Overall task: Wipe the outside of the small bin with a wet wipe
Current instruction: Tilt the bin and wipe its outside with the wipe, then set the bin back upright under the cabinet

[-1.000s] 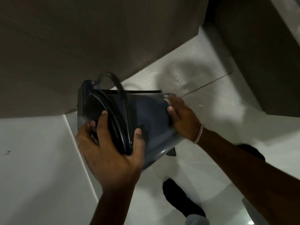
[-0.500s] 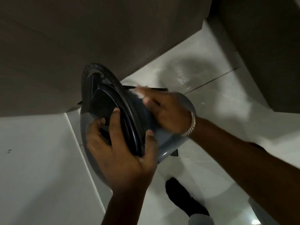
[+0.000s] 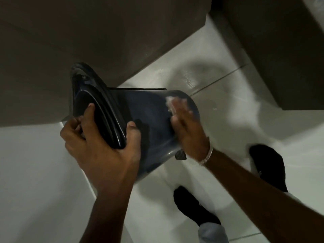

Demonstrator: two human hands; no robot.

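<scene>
**Overhead, a tipped bin held in two hands**

Underneath everything lies a pale tiled floor (image 3: pixel 43 172), crossed by a dark grout line toward the upper right. A brown wall or cabinet face (image 3: pixel 87 41) fills the upper left, and a second dark block (image 3: pixel 280 50) stands at the upper right; the bin's top end sits close against the first. Two feet in black socks are planted on the tiles, one (image 3: pixel 194 206) just below the bin and the other (image 3: pixel 266 165) to its right, with a light trouser hem showing at the bottom edge.

The small bin (image 3: pixel 149 120), dark blue-grey, is held off the floor and turned on its side, its black lid end (image 3: pixel 103 111) pointing left and its base pointing right. A small pedal (image 3: pixel 180 155) juts out near the base.

The left hand (image 3: pixel 101 148) is clamped on the lid rim, thumb on the bin's side and fingers curled over the lid. The right hand (image 3: pixel 187 125), a bracelet (image 3: pixel 207 156) at its wrist, lies flat and outstretched on the bin's outer wall near the base, pressing a white wet wipe (image 3: pixel 171 102) beneath its fingertips. That hand is motion-blurred.
</scene>
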